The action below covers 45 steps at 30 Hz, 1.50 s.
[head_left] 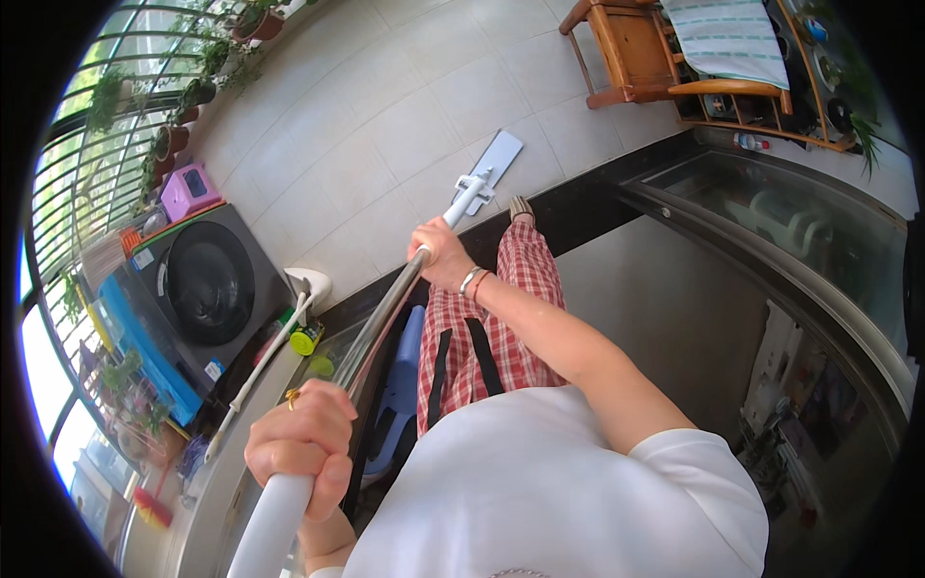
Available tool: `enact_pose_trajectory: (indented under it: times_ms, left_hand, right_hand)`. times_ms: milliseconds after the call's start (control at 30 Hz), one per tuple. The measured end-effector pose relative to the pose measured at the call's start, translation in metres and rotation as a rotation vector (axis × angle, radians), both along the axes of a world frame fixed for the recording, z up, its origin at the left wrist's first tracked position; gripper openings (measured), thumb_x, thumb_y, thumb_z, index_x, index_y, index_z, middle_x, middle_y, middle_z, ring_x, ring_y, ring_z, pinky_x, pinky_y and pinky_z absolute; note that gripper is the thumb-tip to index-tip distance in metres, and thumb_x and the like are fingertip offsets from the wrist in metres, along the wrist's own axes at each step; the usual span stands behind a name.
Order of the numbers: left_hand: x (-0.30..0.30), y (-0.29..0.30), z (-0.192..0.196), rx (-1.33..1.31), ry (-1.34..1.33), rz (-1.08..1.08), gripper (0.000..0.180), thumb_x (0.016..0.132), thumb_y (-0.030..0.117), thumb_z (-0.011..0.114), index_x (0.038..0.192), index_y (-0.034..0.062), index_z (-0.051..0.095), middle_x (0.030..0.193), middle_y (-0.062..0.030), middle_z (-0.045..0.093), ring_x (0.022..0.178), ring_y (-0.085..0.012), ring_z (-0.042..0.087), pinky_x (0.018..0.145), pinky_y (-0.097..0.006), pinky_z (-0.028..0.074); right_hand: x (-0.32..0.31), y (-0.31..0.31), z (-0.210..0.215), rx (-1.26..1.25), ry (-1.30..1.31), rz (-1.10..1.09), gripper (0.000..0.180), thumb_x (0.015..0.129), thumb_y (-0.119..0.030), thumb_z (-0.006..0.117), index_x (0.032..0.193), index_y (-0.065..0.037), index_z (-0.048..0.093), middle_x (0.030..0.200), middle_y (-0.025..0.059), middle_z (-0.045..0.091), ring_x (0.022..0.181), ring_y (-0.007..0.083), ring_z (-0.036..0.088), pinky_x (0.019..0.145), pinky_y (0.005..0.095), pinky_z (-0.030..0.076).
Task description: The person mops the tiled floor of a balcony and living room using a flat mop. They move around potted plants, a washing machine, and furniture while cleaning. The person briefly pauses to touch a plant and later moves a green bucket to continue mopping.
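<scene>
Head view: balcony-like room, pale square-tiled floor (385, 125), a black threshold strip (578, 207) running along its near edge beside a glass sliding door (771, 250). Window grille with potted plants (183, 106) along the far left edge. Front-loading washing machine (207, 284) at the left edge of the floor, a pink box (190, 190) on top of it. Wooden chair (631, 48) with a striped cloth (727, 39) at the far right corner.

Flat mop (496, 164): grey rectangular pad lying flat on the floor tiles just past the threshold, white swivel joint, shiny metal pole (381, 323) rising toward the camera, white grip at the near end. Right hand (441, 252) wrapped tight round the pole near the joint, bracelets on the wrist. Left hand (301, 443) clenched round the white grip, gold ring on one finger. Person's foot (521, 208) rests on the threshold just beside the pad; red plaid trousers, white shirt.

Open tiles ahead and left of the pad; chair well apart to the right. A second white long-handled tool (289, 318) leans near the washing machine, beside a blue plastic stool (400, 385).
</scene>
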State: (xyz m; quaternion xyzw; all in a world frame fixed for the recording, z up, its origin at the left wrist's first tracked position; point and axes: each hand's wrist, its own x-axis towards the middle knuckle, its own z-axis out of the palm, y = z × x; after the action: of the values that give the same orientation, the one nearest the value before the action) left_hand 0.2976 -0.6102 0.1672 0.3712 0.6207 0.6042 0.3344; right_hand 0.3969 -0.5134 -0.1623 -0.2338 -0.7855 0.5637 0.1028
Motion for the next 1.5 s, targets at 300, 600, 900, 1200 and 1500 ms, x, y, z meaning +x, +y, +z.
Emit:
enact_pose_trajectory:
  times_ms: [300,600,900,1200,1500]
  left_hand:
    - [0.014,-0.05,0.015,-0.1,0.185,0.156,0.025,0.074,0.005,0.07,0.067,0.0078,0.046,0.056,-0.0025,0.05,0.049,-0.0166,0.046,0.059,-0.035,0.046]
    - [0.045,0.046,0.016,0.029,0.045,-0.357,0.032,0.063,0.003,0.079,0.067,0.0091,0.049,0.056,-0.0007,0.051,0.048,-0.0173,0.049,0.061,-0.033,0.048]
    - [0.116,0.185,-0.057,0.266,-0.074,-0.664,0.032,0.069,-0.009,0.072,0.07,0.0083,0.046,0.062,-0.0014,0.05,0.054,-0.0194,0.048,0.066,-0.038,0.049]
    - [0.199,0.291,-0.106,0.34,-0.07,-0.583,0.032,0.073,-0.013,0.064,0.077,0.0114,0.043,0.065,-0.0011,0.051,0.056,-0.0176,0.047,0.07,-0.04,0.048]
    - [0.245,0.342,-0.187,0.369,0.014,-0.581,0.028,0.076,-0.012,0.062,0.076,0.0102,0.045,0.066,-0.0035,0.053,0.059,-0.0193,0.051,0.074,-0.042,0.049]
  right_hand:
    - [-0.063,-0.088,-0.008,-0.139,0.217,0.396,0.01,0.071,-0.014,0.068,0.07,-0.011,0.058,0.075,0.0049,0.063,0.084,0.0289,0.056,0.076,0.0355,0.048]
    - [0.041,0.025,0.028,-0.019,0.115,-0.06,0.011,0.072,-0.005,0.064,0.068,-0.009,0.054,0.072,0.0071,0.059,0.084,0.0301,0.056,0.074,0.0374,0.049]
    - [0.178,0.189,-0.02,0.321,-0.055,-0.492,0.016,0.075,-0.007,0.064,0.068,-0.007,0.05,0.073,0.0098,0.056,0.084,0.0324,0.056,0.074,0.0385,0.049]
    - [0.256,0.328,-0.053,0.402,0.051,-0.57,0.021,0.081,-0.008,0.062,0.069,-0.005,0.045,0.069,0.0104,0.049,0.076,0.0335,0.05,0.07,0.0406,0.044]
    - [0.305,0.427,-0.112,0.511,0.002,-0.584,0.02,0.078,-0.004,0.062,0.068,-0.005,0.044,0.071,0.0106,0.048,0.079,0.0339,0.048,0.074,0.0405,0.043]
